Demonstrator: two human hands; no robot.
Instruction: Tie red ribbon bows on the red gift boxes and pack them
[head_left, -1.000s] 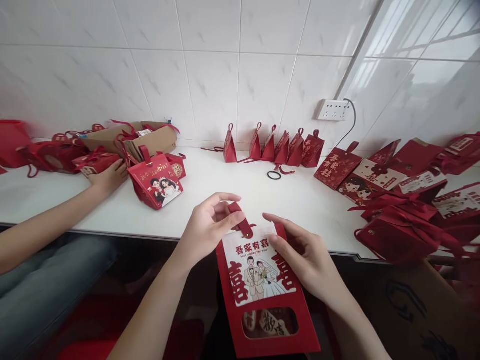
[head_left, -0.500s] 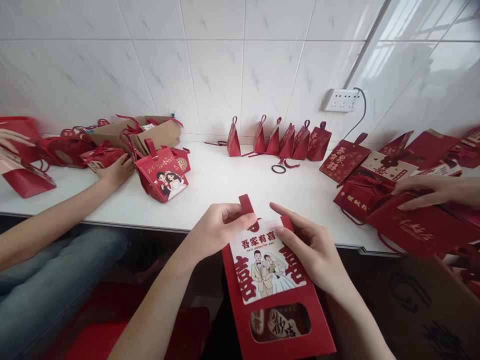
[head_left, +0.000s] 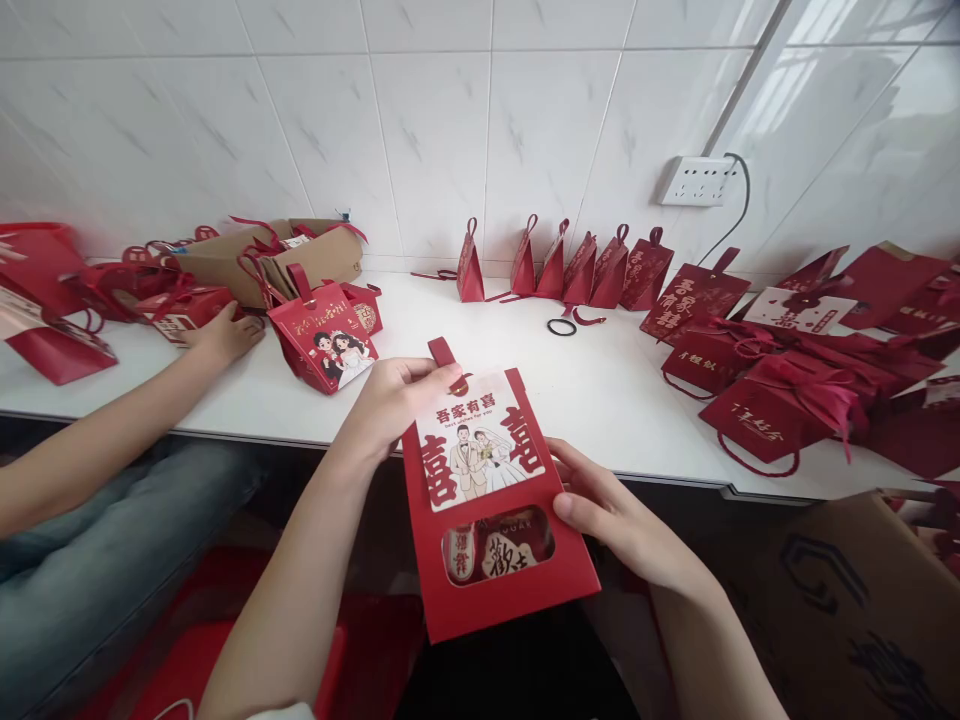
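Note:
A red gift box (head_left: 502, 597) with a white couple card on its front and an oval window is held up in front of the table's edge. My left hand (head_left: 401, 400) pinches its top left corner beside a short red strap. Lower down, my right hand (head_left: 619, 510) grips the box's right edge, thumb on the front and fingers behind. Packaged pieces show through the window.
Small red boxes (head_left: 470, 270) stand along the wall on the white table (head_left: 450, 340), near a black ring (head_left: 561, 327). Red bags (head_left: 776, 405) pile up at right above a carton (head_left: 840, 600). Another person's hand (head_left: 225, 335) touches a box at left.
The held box has moved up and left. My right hand has slid from its upper right corner down its right edge. The other person's hand at the right has left the view.

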